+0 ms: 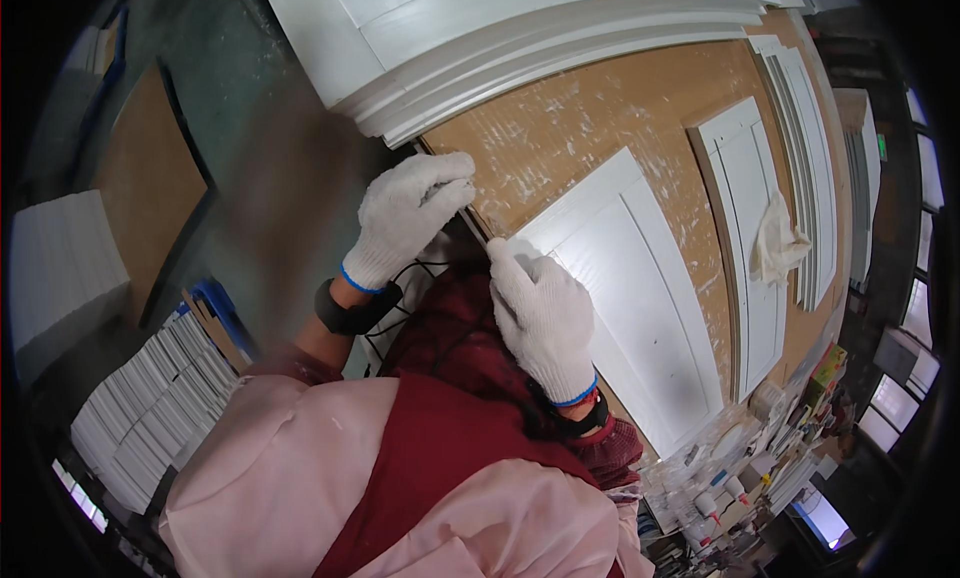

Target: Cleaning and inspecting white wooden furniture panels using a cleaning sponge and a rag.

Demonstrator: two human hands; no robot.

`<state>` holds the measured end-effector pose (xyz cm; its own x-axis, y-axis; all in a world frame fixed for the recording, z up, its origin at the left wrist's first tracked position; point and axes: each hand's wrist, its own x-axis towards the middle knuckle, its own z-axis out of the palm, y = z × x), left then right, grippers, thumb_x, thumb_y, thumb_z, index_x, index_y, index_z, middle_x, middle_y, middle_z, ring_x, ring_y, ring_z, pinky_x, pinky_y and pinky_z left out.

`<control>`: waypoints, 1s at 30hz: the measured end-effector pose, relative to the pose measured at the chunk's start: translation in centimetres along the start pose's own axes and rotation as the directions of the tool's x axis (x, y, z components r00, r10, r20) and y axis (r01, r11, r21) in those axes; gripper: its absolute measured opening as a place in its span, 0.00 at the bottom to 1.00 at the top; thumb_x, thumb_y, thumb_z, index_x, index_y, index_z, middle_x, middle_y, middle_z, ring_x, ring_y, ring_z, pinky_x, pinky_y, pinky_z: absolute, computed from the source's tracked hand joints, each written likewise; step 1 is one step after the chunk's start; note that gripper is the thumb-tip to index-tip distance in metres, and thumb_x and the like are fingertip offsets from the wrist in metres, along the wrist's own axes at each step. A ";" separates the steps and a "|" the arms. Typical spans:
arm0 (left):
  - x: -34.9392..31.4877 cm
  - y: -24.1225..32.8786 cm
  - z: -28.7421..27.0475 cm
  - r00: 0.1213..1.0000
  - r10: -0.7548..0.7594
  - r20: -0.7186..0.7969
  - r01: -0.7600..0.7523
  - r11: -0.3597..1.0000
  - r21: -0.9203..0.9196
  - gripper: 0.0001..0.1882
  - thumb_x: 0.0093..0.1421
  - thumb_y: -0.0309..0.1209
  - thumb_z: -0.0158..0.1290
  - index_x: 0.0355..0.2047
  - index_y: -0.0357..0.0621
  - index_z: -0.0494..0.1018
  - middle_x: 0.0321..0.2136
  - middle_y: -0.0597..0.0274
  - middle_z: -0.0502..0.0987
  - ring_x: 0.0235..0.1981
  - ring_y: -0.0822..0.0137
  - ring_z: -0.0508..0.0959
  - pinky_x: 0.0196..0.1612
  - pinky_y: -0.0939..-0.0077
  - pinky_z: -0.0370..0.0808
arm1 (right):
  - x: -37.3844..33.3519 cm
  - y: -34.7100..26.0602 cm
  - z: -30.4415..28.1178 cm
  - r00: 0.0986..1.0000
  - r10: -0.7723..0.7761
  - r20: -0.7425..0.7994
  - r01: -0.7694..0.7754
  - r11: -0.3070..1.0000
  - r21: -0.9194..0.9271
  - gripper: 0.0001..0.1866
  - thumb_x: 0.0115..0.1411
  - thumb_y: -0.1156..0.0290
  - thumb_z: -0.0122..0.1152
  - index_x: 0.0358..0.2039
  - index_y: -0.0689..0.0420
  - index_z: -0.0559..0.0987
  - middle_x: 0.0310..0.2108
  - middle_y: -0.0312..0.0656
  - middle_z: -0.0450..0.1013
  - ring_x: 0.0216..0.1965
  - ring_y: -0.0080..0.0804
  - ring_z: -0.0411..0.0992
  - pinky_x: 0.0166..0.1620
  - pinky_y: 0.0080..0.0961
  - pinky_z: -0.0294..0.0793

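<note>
White knitted gloves with blue cuffs cover both my hands. My left hand [408, 218] is at the table's near edge, its thumb and fingers drawn together; anything between them is too small to make out. To its right, my right hand [543, 323] is by the near corner of a white framed panel [640, 298], with its fingers bent and pressed together. Its palm side is hidden, so I cannot tell what it grips. The panel lies flat on a brown board tabletop [570, 108] streaked with white marks.
White panels [560, 28] are stacked along the far left side. Narrower panels [745, 228] lie at the right, a crumpled cream cloth [778, 240] on one. Bottles and clutter [720, 498] fill the lower right. More white stacks [155, 403] stand at left; a brown blur hides part of the floor.
</note>
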<state>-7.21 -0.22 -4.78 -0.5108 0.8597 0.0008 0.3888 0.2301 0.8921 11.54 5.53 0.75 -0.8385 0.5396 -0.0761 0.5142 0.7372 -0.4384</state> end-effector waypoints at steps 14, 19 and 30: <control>5.0 1.8 1.2 0.825 0.297 0.481 -0.407 0.903 0.141 0.11 0.58 0.39 0.51 0.29 0.48 0.77 0.28 0.60 0.77 0.31 0.58 0.77 0.32 0.67 0.72 | -3.1 1.8 0.9 0.967 0.014 -0.256 0.053 0.966 0.254 0.26 0.45 0.79 0.70 0.47 0.55 0.75 0.31 0.45 0.74 0.32 0.45 0.73 0.34 0.34 0.73; 7.5 3.7 2.8 0.693 0.080 0.716 -0.361 0.899 0.249 0.15 0.53 0.45 0.51 0.22 0.47 0.75 0.19 0.57 0.74 0.24 0.56 0.76 0.26 0.62 0.70 | -2.1 1.7 0.9 0.957 0.021 -0.289 0.040 0.978 0.205 0.29 0.46 0.79 0.69 0.51 0.55 0.74 0.30 0.45 0.74 0.32 0.46 0.73 0.33 0.36 0.73; 8.3 4.6 3.1 0.661 -0.023 0.750 -0.358 0.869 0.341 0.16 0.48 0.43 0.50 0.16 0.44 0.74 0.14 0.56 0.72 0.18 0.55 0.75 0.21 0.58 0.70 | -0.7 1.6 1.2 0.972 -0.030 -0.231 0.081 0.973 0.214 0.35 0.43 0.82 0.64 0.56 0.56 0.70 0.28 0.45 0.72 0.30 0.48 0.71 0.31 0.38 0.72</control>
<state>-7.27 9.36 -2.06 0.2290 0.9049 -0.3589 0.7824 0.0483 0.6209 12.74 5.83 -0.96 -0.7890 0.5967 0.1465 0.3938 0.6741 -0.6250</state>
